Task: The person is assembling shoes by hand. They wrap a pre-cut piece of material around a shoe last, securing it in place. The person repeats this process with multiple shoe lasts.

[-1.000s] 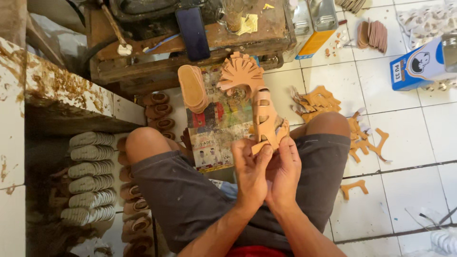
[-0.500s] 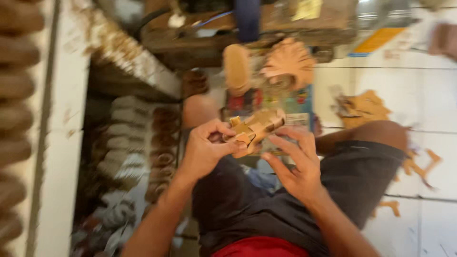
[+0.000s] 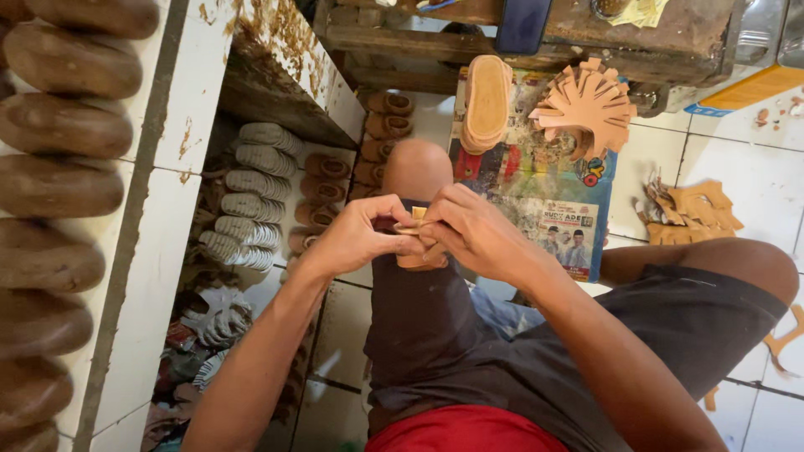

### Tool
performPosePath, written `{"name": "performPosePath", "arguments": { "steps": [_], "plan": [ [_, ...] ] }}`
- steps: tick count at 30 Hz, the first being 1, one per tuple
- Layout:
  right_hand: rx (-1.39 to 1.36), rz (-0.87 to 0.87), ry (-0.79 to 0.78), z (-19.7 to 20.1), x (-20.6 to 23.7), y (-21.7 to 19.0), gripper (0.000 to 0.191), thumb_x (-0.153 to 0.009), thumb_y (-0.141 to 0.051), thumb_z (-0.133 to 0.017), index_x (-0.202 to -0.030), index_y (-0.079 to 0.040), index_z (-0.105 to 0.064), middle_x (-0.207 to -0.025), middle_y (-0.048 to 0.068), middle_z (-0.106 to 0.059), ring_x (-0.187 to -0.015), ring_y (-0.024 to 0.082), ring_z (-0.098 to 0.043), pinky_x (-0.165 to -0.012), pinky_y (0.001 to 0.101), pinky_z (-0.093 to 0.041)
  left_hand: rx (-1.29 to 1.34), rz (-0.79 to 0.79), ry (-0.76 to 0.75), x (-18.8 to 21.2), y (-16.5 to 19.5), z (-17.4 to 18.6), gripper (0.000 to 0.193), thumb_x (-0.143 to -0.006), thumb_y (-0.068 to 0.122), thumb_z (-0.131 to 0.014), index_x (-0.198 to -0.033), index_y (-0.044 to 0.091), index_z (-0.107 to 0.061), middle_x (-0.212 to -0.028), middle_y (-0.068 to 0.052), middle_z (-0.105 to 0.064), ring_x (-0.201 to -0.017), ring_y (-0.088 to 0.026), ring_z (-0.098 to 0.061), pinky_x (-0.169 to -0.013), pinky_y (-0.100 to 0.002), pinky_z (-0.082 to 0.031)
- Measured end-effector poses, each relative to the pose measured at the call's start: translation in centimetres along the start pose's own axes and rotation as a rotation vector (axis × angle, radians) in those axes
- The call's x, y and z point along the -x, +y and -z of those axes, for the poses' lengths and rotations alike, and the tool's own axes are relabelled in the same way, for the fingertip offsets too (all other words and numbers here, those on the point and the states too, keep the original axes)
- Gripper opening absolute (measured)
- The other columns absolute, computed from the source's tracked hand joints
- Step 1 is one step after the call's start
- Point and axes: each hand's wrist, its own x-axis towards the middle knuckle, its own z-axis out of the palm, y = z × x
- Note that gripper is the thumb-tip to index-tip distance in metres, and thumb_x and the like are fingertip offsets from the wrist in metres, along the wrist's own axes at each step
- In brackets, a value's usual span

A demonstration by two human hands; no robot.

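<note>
Both of my hands are closed on a small tan leather sandal upper (image 3: 416, 239) held over my left knee. My left hand (image 3: 362, 234) pinches its left side; my right hand (image 3: 473, 230) covers its right side, so most of the piece is hidden by fingers. Beyond my knee, a stack of tan soles (image 3: 487, 102) and a fan of cut leather strap pieces (image 3: 588, 105) rest on a printed paper sheet (image 3: 536, 188) on the floor.
A white tiled shelf (image 3: 159, 218) at the left carries a row of brown shoe lasts (image 3: 59, 117). Under it lie grey ribbed soles (image 3: 247, 192) and brown sandal parts (image 3: 322, 180). A wooden bench (image 3: 536, 42) stands ahead. Leather offcuts (image 3: 691, 213) lie on the tiled floor at the right.
My view has swung left toward the tiled shelf. My hands have brought the leather piece from the middle of my lap over to my left knee and closed tighter round it.
</note>
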Motion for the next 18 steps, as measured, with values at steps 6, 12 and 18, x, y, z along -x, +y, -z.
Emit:
{"name": "performPosePath", "arguments": {
  "steps": [6,12,18],
  "plan": [
    [-0.058,-0.088,-0.021,-0.3,-0.3,0.3,0.009,-0.099,-0.012,-0.062,-0.104,-0.004,-0.064,-0.098,0.012,-0.062,-0.096,0.035,-0.062,-0.084,0.0424,-0.050,-0.027,-0.005,0.027,-0.6,-0.3,0.1,0.019,-0.081,0.001,-0.084,-0.087,0.005,-0.066,-0.086,0.004,-0.068,-0.081,-0.003,-0.062,-0.071,-0.022,-0.050],
    [-0.093,-0.177,-0.144,1.8,-1.0,0.2,0.017,-0.097,-0.011,-0.065,-0.111,-0.003,-0.070,-0.095,0.012,-0.063,-0.092,0.031,-0.066,-0.079,0.0401,-0.052,-0.046,0.017,0.008,-0.9,-0.9,0.1,0.017,-0.080,0.004,-0.083,-0.086,0.005,-0.067,-0.084,0.004,-0.068,-0.079,-0.002,-0.061,-0.070,-0.021,-0.050],
    [0.001,-0.081,-0.123,1.6,-1.0,-1.2,0.010,-0.091,-0.011,-0.070,-0.097,-0.004,-0.067,-0.095,0.012,-0.061,-0.091,0.032,-0.065,-0.078,0.0412,-0.052,0.000,0.004,0.018,-0.9,-0.5,0.2,0.016,-0.081,0.004,-0.082,-0.091,0.003,-0.069,-0.088,0.004,-0.067,-0.082,-0.002,-0.059,-0.074,-0.020,-0.050]
  ]
}}
